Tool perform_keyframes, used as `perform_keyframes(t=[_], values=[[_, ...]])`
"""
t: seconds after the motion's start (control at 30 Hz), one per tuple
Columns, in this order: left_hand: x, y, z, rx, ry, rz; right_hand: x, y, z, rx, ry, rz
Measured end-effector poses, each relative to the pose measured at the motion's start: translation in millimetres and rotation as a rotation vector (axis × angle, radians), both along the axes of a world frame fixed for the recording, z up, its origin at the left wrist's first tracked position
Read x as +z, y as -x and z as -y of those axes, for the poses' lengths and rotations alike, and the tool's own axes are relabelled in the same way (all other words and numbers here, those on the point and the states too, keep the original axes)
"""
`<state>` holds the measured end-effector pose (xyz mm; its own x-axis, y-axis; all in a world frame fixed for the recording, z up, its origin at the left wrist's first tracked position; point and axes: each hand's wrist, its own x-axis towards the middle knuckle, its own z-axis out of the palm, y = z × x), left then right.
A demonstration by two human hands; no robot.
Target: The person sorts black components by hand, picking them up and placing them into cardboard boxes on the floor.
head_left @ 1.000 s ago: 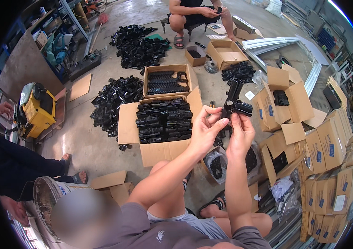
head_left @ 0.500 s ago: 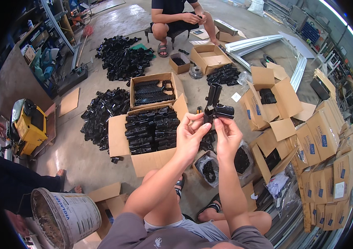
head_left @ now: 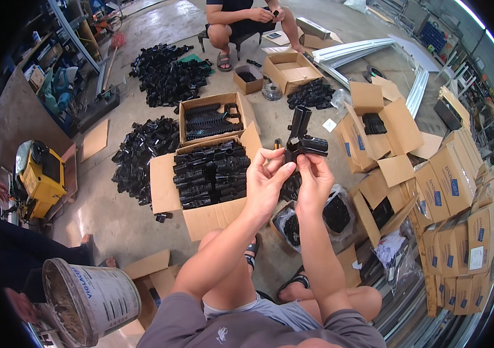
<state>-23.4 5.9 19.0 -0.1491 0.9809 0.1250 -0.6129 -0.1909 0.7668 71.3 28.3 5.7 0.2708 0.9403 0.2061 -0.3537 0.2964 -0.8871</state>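
Both my hands are raised in front of me around a black branched fitting (head_left: 299, 123) with tube-like arms, one pointing away and one to the right. My left hand (head_left: 265, 178) pinches its lower left side between thumb and fingers. On the other side, the fingertips of my right hand (head_left: 315, 184) grip it below the right arm. A small yellow-and-black piece (head_left: 278, 143) sticks up behind my left fingers; its kind is not clear. Under my hands stand bags of small black parts (head_left: 336, 214), partly covered by my right forearm.
Open cartons of black fittings (head_left: 212, 177) stand ahead to the left, beside loose heaps (head_left: 145, 153). Cartons (head_left: 383, 130) and stacked flat boxes (head_left: 456, 232) line the right. A co-worker (head_left: 241, 23) sits opposite. A dirty bucket (head_left: 107, 301) stands at lower left, near another person's legs.
The surroundings have shifted slightly up in the picture. My hands keep hold of the black fitting, with my right fingers moved a little left. The co-worker opposite still handles a small dark part.
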Motion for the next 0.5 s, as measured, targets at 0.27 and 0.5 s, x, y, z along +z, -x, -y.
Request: perform_keyframes(t=[0.27,0.5], values=[[0,1,2,-0.008,-0.003,0.008,1,-4,7,0.015,-0.037,0.069],[1,-2,2,0.007,0.011,-0.013,-5,-3,4,0.04,0.077,-0.036]])
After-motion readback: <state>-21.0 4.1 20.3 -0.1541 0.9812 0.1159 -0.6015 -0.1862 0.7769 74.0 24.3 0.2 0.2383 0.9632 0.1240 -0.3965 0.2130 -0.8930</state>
